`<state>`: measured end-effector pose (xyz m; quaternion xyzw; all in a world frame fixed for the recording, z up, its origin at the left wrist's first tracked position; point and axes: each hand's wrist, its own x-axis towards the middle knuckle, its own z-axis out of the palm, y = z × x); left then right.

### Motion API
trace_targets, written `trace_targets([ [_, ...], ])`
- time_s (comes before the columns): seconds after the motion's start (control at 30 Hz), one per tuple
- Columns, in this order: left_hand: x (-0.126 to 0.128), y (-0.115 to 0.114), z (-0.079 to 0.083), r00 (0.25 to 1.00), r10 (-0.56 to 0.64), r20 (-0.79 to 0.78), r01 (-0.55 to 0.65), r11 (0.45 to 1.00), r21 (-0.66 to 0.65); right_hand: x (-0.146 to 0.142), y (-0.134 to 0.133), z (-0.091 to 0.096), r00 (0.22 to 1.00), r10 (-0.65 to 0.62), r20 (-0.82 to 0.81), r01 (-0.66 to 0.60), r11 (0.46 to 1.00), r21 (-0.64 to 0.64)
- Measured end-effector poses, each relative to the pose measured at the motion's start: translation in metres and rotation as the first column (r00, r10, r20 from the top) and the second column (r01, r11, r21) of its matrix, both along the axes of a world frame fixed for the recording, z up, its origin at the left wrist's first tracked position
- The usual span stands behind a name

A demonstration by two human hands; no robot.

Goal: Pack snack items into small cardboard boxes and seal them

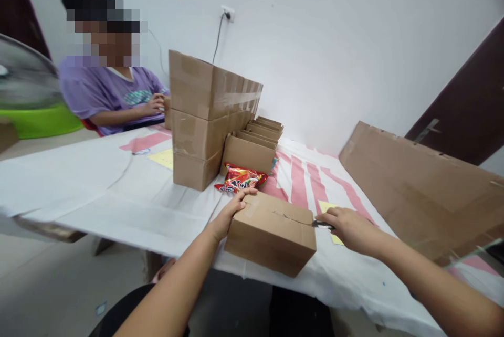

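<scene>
A closed cardboard box [271,237] sits at the table's front edge, with a dark slit along part of its top seam. My left hand [234,210] grips its left end, fingers curled over the top edge. At the right end of the seam, my right hand [348,228] is closed round a small box cutter [323,224], whose tip meets the box; most of its handle is hidden in the fingers. Just behind the box lies a red snack packet [241,178], near my left fingertips.
Stacked cardboard boxes [192,132] rise left of centre, beside a row of open boxes [250,154]. A large cardboard sheet [417,190] leans at the right. Yellow paper [326,207] lies on the white cloth [157,216]. Across the table sits a person in purple [86,90], hand on a box.
</scene>
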<state>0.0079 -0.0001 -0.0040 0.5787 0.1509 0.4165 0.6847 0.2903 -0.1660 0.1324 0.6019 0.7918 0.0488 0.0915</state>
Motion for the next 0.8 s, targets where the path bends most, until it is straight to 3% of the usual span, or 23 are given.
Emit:
trace_targets([
  [0.13,0.000,0.002,-0.004,1.000,0.021,-0.010,-0.020,0.998,0.058,0.020,-0.013,-0.050,0.968,-0.124,-0.218,0.121,0.992,-0.030],
  [0.27,0.000,0.004,-0.008,1.000,0.013,0.007,-0.014,0.997,0.079,0.022,-0.017,-0.107,0.963,-0.107,-0.246,0.098,0.994,-0.049],
  [0.33,-0.001,0.003,-0.008,1.000,-0.008,0.024,0.007,0.999,0.050,0.025,-0.015,-0.119,0.968,-0.088,-0.234,0.073,0.995,-0.074],
  [0.4,-0.001,0.003,-0.007,0.999,-0.017,0.035,0.016,0.999,0.039,0.031,-0.007,-0.113,0.971,-0.059,-0.230,0.036,0.994,-0.101],
  [0.47,-0.001,0.002,-0.006,0.999,-0.016,0.039,0.013,0.998,0.062,0.036,0.007,-0.092,0.971,-0.051,-0.233,0.040,0.998,-0.052],
  [0.6,0.000,0.004,-0.007,0.999,0.011,0.032,-0.015,0.992,0.121,0.015,0.044,-0.038,0.958,0.028,-0.285,0.055,0.959,0.279],
  [0.7,0.000,0.005,-0.007,0.999,0.028,0.026,-0.031,0.990,0.135,-0.035,0.069,-0.020,0.897,0.326,-0.298,-0.199,0.901,0.386],
  [0.8,-0.001,0.003,-0.004,0.999,0.020,0.044,-0.026,0.991,0.132,-0.090,0.090,-0.023,0.793,0.565,-0.226,-0.486,0.812,0.323],
])
